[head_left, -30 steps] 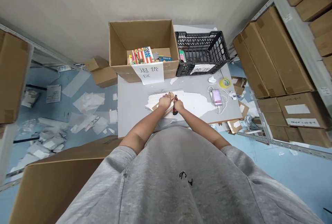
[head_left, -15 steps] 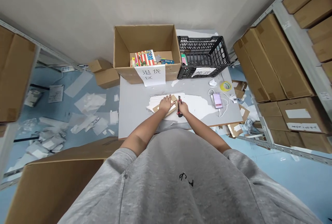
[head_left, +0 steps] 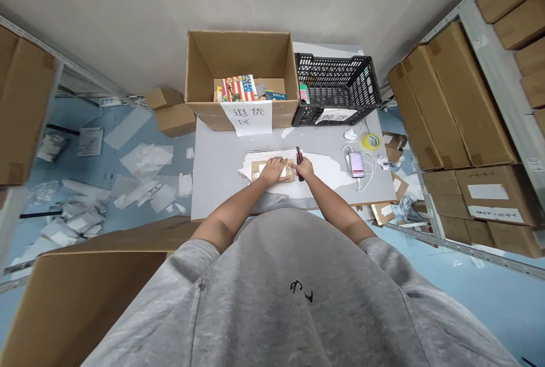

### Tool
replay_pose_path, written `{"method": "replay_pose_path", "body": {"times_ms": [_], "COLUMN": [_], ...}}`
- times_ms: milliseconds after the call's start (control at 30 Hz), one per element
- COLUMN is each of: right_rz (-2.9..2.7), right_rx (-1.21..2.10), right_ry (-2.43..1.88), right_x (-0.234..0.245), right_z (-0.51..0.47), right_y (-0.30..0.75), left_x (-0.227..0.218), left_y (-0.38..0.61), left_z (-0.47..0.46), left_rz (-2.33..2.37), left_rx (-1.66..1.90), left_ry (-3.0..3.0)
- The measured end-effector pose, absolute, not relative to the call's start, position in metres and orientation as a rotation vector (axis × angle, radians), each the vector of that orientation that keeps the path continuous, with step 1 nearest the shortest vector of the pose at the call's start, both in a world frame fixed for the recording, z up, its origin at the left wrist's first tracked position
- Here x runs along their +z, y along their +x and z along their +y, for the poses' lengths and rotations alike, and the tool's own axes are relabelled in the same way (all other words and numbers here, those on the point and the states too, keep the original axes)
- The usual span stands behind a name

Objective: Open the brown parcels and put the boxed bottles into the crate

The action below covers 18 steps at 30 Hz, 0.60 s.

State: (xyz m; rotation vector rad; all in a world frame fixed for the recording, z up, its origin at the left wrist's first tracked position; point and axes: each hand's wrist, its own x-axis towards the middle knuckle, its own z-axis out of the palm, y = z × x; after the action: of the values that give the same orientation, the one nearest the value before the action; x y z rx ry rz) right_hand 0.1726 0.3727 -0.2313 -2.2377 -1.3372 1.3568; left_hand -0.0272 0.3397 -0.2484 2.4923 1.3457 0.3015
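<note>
A small flat cardboard parcel [head_left: 258,167] with a white label lies on white paper [head_left: 327,171] near the table's front. My left hand [head_left: 273,170] rests flat on top of it, fingers stretched out. In my right hand [head_left: 305,168] is a red and black utility knife [head_left: 300,158], its front end pointing away from me. The right thumb reaches towards the parcel's right edge; whether the blade is out is too small to tell.
Behind the parcel stand a large open carton [head_left: 242,114] with books and a black plastic crate [head_left: 340,114]. To the right are yellow tape [head_left: 370,141] and a phone [head_left: 356,164] with a cable. Shelves of boxes [head_left: 451,100] flank the table [head_left: 217,185]; paper scraps litter the floor.
The parcel has turned from a slant to nearly square with the table edge. My right hand has moved slightly right and away with the knife; my left hand stays on the parcel.
</note>
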Motion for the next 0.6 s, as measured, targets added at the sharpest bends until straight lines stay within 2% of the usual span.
{"method": "replay_pose_path", "body": {"times_ms": [167, 400, 600], "right_rz": [-1.378, -1.334, -1.438], "right_rx": [1.268, 1.571, 1.609], "right_ry": [-2.29, -1.859, -1.72], "right_x": [-0.229, -0.219, -0.219], "right_z": [0.373, 0.327, 0.296], "right_y": [0.169, 0.203, 0.225], "left_x": [-0.243, -0.239, -0.243], "left_y": [-0.021, -0.003, 0.004], "left_z": [0.323, 0.331, 0.332], "left_rz": [1.328, 1.414, 1.396], "left_rx": [0.286, 0.151, 0.189], "left_ry": [2.456, 2.37, 2.294]}}
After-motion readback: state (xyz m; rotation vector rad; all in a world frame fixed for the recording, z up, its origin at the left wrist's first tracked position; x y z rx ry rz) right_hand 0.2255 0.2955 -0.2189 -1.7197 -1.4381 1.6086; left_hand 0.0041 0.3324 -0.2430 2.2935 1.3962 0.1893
